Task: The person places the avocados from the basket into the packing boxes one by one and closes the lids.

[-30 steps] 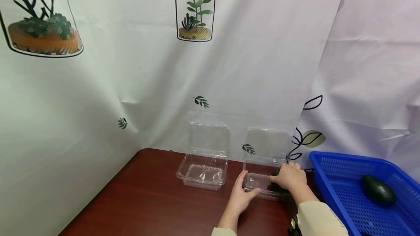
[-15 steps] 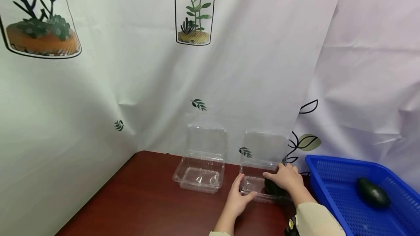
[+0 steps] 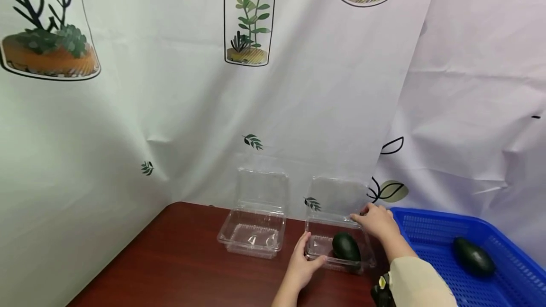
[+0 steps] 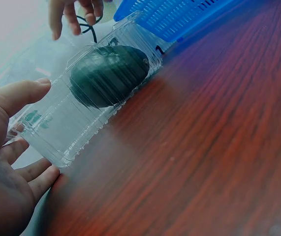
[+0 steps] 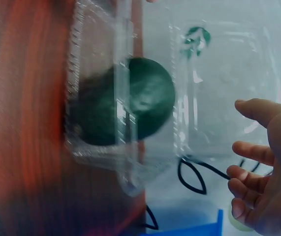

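A dark green avocado (image 3: 346,246) lies in the right half of a clear plastic clamshell container (image 3: 317,249), whose lid stands raised at the back. My left hand (image 3: 300,267) holds this container at its front left corner, thumb at the front rim and fingers round the left end, as the left wrist view also shows. Over the container's back right corner is my right hand (image 3: 378,221), with nothing in its grasp. In the right wrist view its fingers (image 5: 251,184) are loosely bent, apart from the avocado and beside the raised lid.
A second clear clamshell container (image 3: 253,238) stands with its lid up to the left. At the right, a blue plastic basket (image 3: 431,214) holds another dark green avocado (image 3: 473,257). Behind the red-brown table (image 3: 192,250) hangs a white printed cloth (image 3: 192,108).
My right hand has let go of the avocado, leaving it in the container, and moved up and back to the right. My left hand stays at the container's corner. The head view has shifted slightly.
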`<state>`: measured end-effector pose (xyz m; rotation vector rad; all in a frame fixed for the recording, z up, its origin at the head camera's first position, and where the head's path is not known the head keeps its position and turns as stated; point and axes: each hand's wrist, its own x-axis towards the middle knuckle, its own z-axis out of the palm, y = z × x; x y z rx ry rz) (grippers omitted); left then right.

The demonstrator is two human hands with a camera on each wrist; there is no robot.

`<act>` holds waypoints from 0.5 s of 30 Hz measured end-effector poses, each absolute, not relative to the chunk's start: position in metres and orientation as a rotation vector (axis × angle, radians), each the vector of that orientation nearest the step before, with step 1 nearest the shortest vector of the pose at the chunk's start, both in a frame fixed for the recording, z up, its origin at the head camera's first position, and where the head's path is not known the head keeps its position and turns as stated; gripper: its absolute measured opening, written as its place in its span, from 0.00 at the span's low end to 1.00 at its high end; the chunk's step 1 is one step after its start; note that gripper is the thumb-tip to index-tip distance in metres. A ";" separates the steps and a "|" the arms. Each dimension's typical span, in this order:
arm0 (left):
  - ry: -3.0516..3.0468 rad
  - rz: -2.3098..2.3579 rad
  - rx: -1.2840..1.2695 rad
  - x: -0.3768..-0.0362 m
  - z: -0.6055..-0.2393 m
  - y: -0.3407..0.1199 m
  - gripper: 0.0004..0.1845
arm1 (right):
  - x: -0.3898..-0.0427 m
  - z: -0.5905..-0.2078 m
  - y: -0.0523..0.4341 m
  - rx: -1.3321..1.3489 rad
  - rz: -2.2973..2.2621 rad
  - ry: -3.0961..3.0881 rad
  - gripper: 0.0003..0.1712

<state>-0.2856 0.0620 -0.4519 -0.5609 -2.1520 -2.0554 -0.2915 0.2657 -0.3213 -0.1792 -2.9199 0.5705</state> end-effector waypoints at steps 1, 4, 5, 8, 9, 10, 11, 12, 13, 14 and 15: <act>-2.151 -2.057 -0.557 -0.286 -0.452 0.062 0.38 | -0.292 -0.318 0.268 -0.175 0.564 -2.919 0.31; -2.156 -2.057 -0.557 -0.286 -0.451 0.062 0.38 | -0.292 -0.307 0.279 -0.173 0.538 -2.913 0.31; -2.157 -2.055 -0.562 -0.287 -0.450 0.063 0.38 | -0.292 -0.304 0.283 -0.175 0.531 -2.911 0.31; -2.171 -2.045 -0.569 -0.288 -0.449 0.063 0.38 | -0.290 -0.293 0.296 -0.207 0.537 -2.911 0.32; -2.174 -2.042 -0.567 -0.289 -0.449 0.063 0.38 | -0.289 -0.291 0.301 -0.217 0.543 -2.912 0.32; -2.172 -2.041 -0.566 -0.289 -0.450 0.062 0.38 | -0.288 -0.288 0.305 -0.229 0.550 -2.917 0.33; -2.177 -2.040 -0.557 -0.289 -0.450 0.062 0.38 | -0.287 -0.286 0.309 -0.247 0.565 -2.922 0.33; -2.179 -2.040 -0.551 -0.288 -0.450 0.061 0.38 | -0.285 -0.283 0.313 -0.260 0.576 -2.927 0.34; -2.180 -2.039 -0.547 -0.288 -0.450 0.061 0.38 | -0.284 -0.282 0.317 -0.273 0.580 -2.933 0.35; -2.179 -2.039 -0.545 -0.288 -0.451 0.060 0.38 | -0.283 -0.280 0.321 -0.280 0.582 -2.939 0.35; -2.177 -2.038 -0.548 -0.288 -0.451 0.059 0.38 | -0.282 -0.278 0.326 -0.287 0.577 -2.945 0.35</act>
